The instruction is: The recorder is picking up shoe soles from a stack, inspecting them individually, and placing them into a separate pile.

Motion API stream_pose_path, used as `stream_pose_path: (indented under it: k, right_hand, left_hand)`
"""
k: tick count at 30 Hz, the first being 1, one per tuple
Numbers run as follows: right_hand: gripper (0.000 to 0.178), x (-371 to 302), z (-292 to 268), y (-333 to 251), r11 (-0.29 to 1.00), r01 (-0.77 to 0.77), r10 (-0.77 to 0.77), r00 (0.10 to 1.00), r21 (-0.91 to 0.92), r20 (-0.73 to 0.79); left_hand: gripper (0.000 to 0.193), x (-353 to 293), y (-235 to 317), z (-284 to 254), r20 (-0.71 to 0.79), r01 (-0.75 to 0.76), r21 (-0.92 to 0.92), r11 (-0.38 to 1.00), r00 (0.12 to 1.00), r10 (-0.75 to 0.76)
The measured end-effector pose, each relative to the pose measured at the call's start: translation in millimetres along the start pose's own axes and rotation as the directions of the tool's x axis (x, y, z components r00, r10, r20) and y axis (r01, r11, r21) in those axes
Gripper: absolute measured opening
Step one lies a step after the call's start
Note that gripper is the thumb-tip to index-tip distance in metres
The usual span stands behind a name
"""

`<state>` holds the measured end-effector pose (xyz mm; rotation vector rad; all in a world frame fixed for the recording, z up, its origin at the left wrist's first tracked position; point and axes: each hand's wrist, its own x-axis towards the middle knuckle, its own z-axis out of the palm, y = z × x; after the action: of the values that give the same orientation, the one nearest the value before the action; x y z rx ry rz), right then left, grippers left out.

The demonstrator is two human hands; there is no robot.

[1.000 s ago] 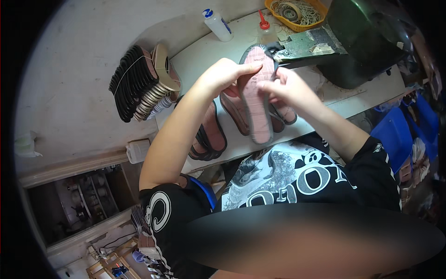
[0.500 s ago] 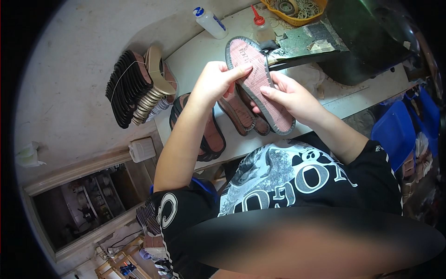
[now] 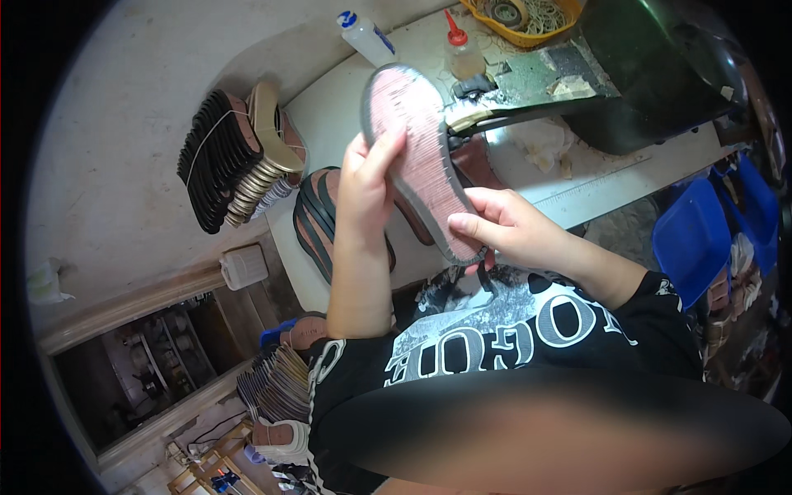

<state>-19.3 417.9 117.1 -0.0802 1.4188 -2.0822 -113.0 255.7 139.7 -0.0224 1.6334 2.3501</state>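
A shoe insole (image 3: 425, 161) with a pink ribbed face and a dark stitched rim is held up between my hands, tilted with its wide end away from me. My left hand (image 3: 369, 177) grips its left edge near the middle, thumb lying on the pink face. At the near end, my right hand (image 3: 499, 223) pinches the right edge, thumb on top and fingers underneath. Behind the insole, other pink soles (image 3: 478, 163) are partly hidden. On the table left of my left forearm lies a pile of dark-rimmed insoles (image 3: 307, 216).
A green machine arm (image 3: 544, 82) reaches over the white table (image 3: 602, 169). Behind stand a red-capped squeeze bottle (image 3: 464, 56), a white bottle (image 3: 367, 40) and a yellow basket (image 3: 540, 35). Tied insole bundles (image 3: 216, 157) lean against the wall; blue chairs (image 3: 697, 239) stand right.
Both hands have brought the insole left and nearer to me, away from the machine arm. My right hand has slid to its near end; the marking on the pink face no longer shows clearly.
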Motion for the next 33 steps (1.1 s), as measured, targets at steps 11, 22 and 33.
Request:
stream_pose_path:
  k: [11, 22, 33]
  right_hand:
    - [0.014, 7, -9, -17, 0.77, 0.449, -0.595, 0.762, -0.455, -0.256]
    - [0.013, 11, -6, -39, 0.23, 0.426, -0.835, 0.549, -0.875, 0.047]
    - [0.005, 26, -13, -29, 0.636, 0.427, -0.649, 0.746, -0.643, -0.146]
  left_hand:
    - [0.034, -47, -7, 9, 0.06, -0.164, 0.094, 0.982, 0.986, 0.158]
    - [0.027, -68, -12, 10, 0.104, -0.459, 0.349, 0.817, 0.885, 0.454]
    - [0.024, -68, -24, 12, 0.174, -0.477, 0.656, 0.585, 0.85, 0.497]
